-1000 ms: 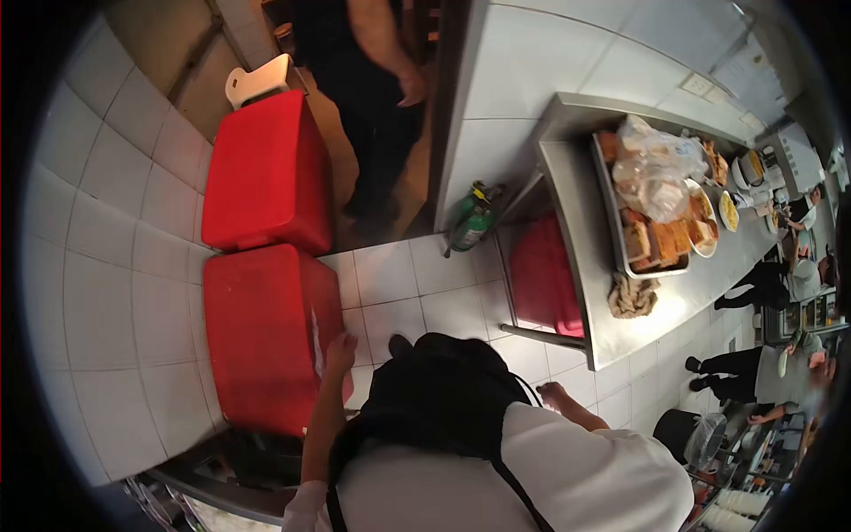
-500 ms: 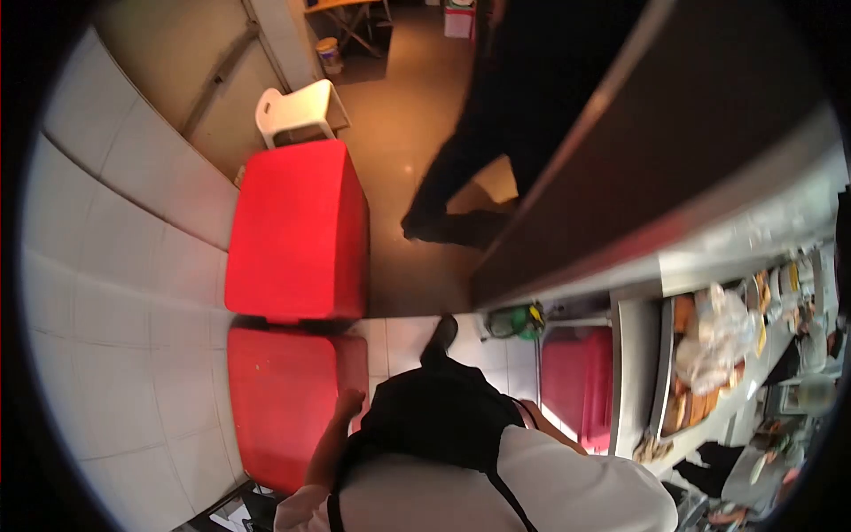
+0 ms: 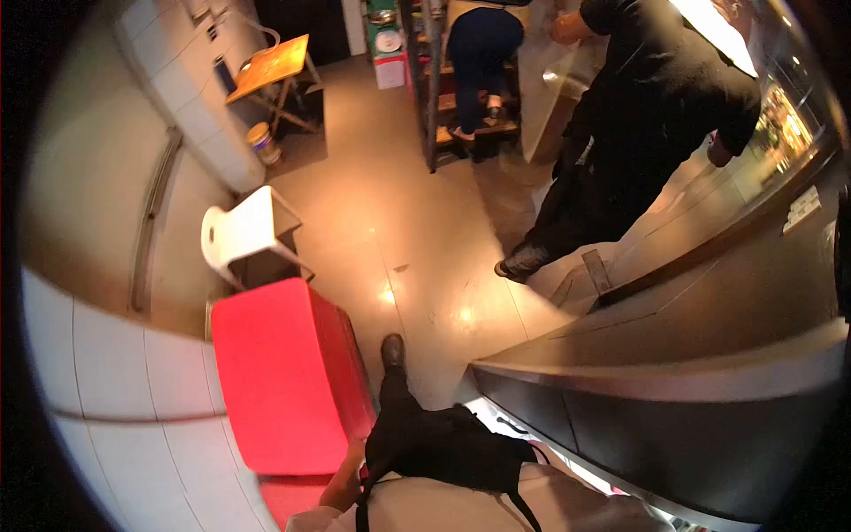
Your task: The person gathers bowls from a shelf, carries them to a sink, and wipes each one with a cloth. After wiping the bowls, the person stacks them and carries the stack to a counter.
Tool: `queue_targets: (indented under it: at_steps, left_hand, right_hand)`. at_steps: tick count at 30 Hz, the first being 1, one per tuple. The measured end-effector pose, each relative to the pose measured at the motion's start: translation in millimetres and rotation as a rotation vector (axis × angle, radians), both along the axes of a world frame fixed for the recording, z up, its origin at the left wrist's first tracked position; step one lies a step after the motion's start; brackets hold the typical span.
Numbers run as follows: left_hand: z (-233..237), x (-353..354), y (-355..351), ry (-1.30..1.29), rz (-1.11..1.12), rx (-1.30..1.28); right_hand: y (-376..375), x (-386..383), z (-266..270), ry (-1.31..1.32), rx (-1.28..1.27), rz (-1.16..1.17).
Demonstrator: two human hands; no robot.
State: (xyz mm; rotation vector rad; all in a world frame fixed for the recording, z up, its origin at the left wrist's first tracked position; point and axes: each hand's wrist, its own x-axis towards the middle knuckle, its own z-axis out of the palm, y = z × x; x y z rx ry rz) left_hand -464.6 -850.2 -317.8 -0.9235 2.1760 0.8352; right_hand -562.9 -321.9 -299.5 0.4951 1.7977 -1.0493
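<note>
Box (image 3: 270, 381) on the left along the wall (image 3: 111, 363), second box (image 3: 294, 498) behind it. Chair (image 3: 244, 229) just past the first, then bucket (image 3: 263, 144) on floor (image 3: 355, 213) near desk (image 3: 275, 64). Stairs (image 3: 443, 108) far ahead, person (image 3: 643, 133) ahead right.

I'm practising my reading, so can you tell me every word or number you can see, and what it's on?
I can't read any words or numbers here.
Bucket: coloured patches, too small and blurred to read.
Round white dial: too small to read.
Red box: no writing that I can see.
</note>
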Motion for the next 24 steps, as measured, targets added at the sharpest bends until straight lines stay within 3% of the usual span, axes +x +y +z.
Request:
queue_targets:
  at_steps: [6,9,13,17,22,24]
  left_hand:
    - [-7.6,-251.0,-124.7,0.165,-0.372,-0.053]
    - [5.5,-368.0,-176.3,0.381,0.135,0.271]
    - [70.8,-488.0,-206.1,0.323,-0.174,-0.054]
    - [53.1,-566.1,-218.6,0.254,-0.409,-0.125]
    - [34.9,-607.8,-164.0,0.202,-0.296,0.000]
    - [37.5,-616.5,-136.2,0.106,-0.451,-0.043]
  right_hand:
    - [-111.9,-125.4,10.8,0.104,0.062,-0.279]
    - [-160.9,-183.3,24.2,0.151,0.063,-0.399]
    - [-191.8,-234.9,33.7,0.179,0.062,-0.530]
    - [-202.7,-268.1,12.1,0.140,0.079,-0.589]
    - [-196.7,-282.0,-43.0,0.066,0.108,-0.580]
    - [-188.0,-291.8,-54.9,0.043,0.106,-0.580]
